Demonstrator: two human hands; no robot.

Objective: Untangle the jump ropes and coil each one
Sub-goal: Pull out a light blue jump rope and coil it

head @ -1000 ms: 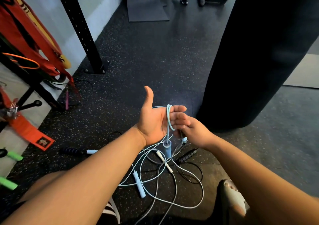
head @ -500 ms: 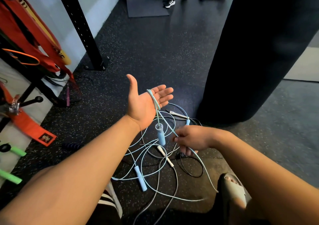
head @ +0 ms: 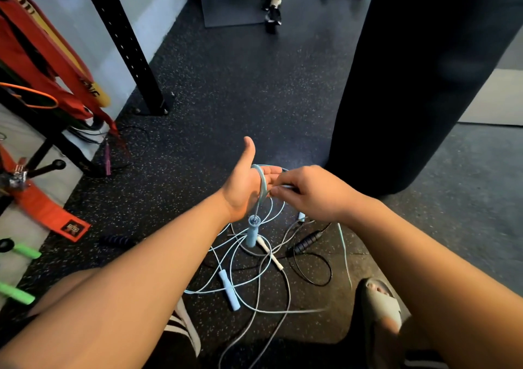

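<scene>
Left of the left hand, on the speckled rubber floor (head: 226, 99), a black ribbed handle (head: 116, 239) lies apart from the main heap; whether it belongs to a rope in that heap cannot be told. The left hand (head: 240, 187) is held palm up, thumb raised and fingers straight, and serves as the former for a coil. A few turns of the light-blue jump rope (head: 261, 180) lie across its palm, and one light-blue handle (head: 252, 231) hangs just below the heel of the hand. The right hand (head: 314, 193), close against the left fingertips, pinches the same rope between thumb and fingers, apparently laying on a further turn.

Below both hands the rest of that rope drops into a tangle on the floor. There its second light-blue handle (head: 228, 289) is crossed by loose loops, near a white handle (head: 270, 252). Below the right hand lies a black handle (head: 307, 241), judged to be part of a third rope. Right of the right hand stands a dark punching bag (head: 410, 85).

Progress is judged early: one coil is begun, most of its length is unwound, and no rope is finished.
</scene>
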